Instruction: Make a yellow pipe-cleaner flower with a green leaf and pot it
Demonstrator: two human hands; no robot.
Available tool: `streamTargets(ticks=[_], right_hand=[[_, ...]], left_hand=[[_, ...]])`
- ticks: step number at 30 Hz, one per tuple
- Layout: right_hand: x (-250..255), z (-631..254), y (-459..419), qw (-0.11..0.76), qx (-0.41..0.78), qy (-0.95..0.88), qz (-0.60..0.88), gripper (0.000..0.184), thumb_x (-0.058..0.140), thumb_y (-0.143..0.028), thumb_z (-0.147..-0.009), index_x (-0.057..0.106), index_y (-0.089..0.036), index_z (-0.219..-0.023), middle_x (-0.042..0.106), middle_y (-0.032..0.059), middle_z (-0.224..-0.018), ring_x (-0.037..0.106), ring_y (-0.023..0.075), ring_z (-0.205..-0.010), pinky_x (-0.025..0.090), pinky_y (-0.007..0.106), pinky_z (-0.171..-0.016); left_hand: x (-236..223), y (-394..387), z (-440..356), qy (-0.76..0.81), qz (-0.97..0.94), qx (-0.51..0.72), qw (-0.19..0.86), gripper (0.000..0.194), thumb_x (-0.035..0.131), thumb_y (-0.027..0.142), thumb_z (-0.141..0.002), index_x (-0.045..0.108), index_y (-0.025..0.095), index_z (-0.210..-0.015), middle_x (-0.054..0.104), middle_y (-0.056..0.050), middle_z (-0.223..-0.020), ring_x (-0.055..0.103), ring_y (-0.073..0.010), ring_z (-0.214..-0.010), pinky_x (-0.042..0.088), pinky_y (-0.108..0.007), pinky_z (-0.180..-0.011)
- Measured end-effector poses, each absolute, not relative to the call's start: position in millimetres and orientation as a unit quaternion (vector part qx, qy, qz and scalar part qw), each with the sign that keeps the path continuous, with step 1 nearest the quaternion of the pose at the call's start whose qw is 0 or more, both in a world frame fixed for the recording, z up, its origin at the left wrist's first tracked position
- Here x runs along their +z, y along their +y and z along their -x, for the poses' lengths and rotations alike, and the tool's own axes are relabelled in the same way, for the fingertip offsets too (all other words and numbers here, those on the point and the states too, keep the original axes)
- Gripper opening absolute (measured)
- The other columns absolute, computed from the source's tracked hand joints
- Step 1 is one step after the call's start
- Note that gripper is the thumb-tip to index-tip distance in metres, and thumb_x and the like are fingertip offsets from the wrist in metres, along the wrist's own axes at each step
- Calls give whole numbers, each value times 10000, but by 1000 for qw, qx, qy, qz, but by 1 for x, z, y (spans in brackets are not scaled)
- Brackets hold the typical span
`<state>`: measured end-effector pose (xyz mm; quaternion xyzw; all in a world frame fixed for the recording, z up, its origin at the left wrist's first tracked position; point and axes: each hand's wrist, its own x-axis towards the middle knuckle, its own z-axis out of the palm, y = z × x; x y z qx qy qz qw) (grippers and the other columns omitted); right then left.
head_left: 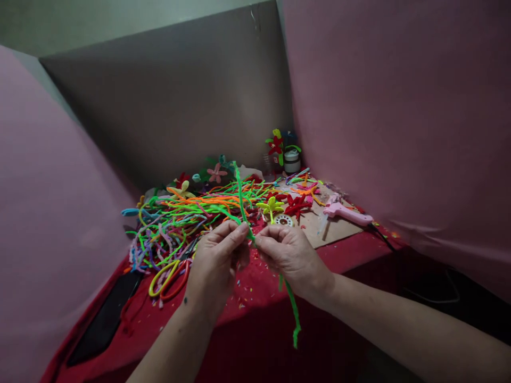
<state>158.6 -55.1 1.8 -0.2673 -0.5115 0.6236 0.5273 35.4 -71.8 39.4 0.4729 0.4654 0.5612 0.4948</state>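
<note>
Between thumb and fingers, my left hand (219, 258) pinches a green pipe cleaner (240, 192). My right hand (293, 260) pinches the green strands just beside it, so the fingertips of both hands nearly meet. One strand stands up above the hands, and a green tail hangs below my right hand. Whether it is one pipe cleaner or several twisted together, I cannot tell. Behind the hands lies a large heap of pipe cleaners (191, 210) in green, orange, purple and blue. A yellow pipe-cleaner flower (271, 206) and a red one (297, 206) lie beyond my right hand.
Scissors (170, 279) with yellow and red handles lie left of my left hand. A black flat object (106, 319) rests at the table's left edge. A pink glue gun (349, 213) lies on a board (339, 233) at right, its cord trailing off. Scraps dot the red cloth (255, 290).
</note>
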Motion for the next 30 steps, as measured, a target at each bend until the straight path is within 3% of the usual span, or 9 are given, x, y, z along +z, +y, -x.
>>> streamTargets(ticks=[6, 10, 12, 14, 16, 18, 21, 23, 30], right_hand=[[-4, -154, -51, 560, 621, -473, 278, 177, 539, -230, -772, 506, -158, -613, 424, -68, -500, 290, 33, -414, 225, 191, -406], [-5, -151, -51, 565, 649, -436, 264, 162, 562, -244, -754, 510, -162, -625, 431, -69, -485, 305, 35, -397, 221, 188, -390], [-8, -150, -49, 563, 661, -423, 259, 150, 580, -257, -743, 522, -160, -644, 440, -69, -497, 317, 34, -400, 226, 185, -392], [-11, -151, -46, 559, 669, -418, 256, 152, 596, -270, -735, 533, -155, -659, 429, -74, -502, 323, 32, -405, 232, 184, -400], [-14, -153, -43, 555, 667, -425, 259, 167, 606, -287, -736, 539, -152, -664, 417, -78, -489, 324, 34, -402, 234, 186, -399], [-16, -156, -42, 553, 653, -445, 265, 183, 603, -308, -752, 547, -152, -673, 437, -74, -486, 342, 41, -399, 250, 192, -398], [-14, -158, -43, 553, 628, -477, 268, 194, 589, -326, -778, 571, -150, -699, 472, -62, -504, 387, 51, -414, 299, 198, -416], [-13, -157, -44, 561, 616, -485, 266, 182, 602, -316, -773, 595, -143, -716, 501, -52, -532, 420, 53, -441, 332, 197, -443], [-14, -155, -43, 561, 667, -416, 258, 213, 678, -327, -700, 579, -143, -661, 533, -44, -525, 440, 53, -425, 324, 199, -435]], left_hand=[[26, -81, -44, 457, -496, 611, 413, 170, 647, 219, -749, 561, 152, -619, 485, 48, -494, 427, -57, -432, 343, -178, -425], [7, -81, -37, 419, -673, 597, 123, 74, 633, 110, -748, 651, 182, -746, 636, -8, -787, 584, -107, -655, 479, -217, -599], [1, -77, -27, 356, -770, 528, -42, 223, 620, 29, -732, 678, 192, -872, 666, -37, -917, 628, -143, -818, 504, -239, -736], [1, -72, -15, 287, -841, 445, -109, 342, 575, -3, -755, 652, 182, -1032, 668, -75, -1015, 630, -157, -915, 500, -240, -800], [8, -69, -5, 256, -899, 347, -69, 364, 553, 22, -777, 628, 170, -1101, 650, -118, -1096, 609, -192, -1010, 497, -271, -837], [20, -68, -2, 325, -878, 350, 27, 281, 517, 45, -807, 669, 185, -997, 664, -93, -1017, 623, -171, -946, 497, -260, -808], [32, -69, -7, 477, -731, 427, 236, 96, 583, 198, -805, 667, 178, -848, 663, -48, -823, 619, -147, -760, 496, -237, -667], [32, -70, -15, 511, -642, 462, 337, 99, 647, 259, -757, 643, 164, -787, 631, -19, -726, 575, -121, -650, 466, -219, -591], [20, -71, -37, 494, -548, 548, 394, 109, 679, 234, -719, 609, 163, -761, 575, 19, -705, 500, -90, -640, 413, -198, -609]])
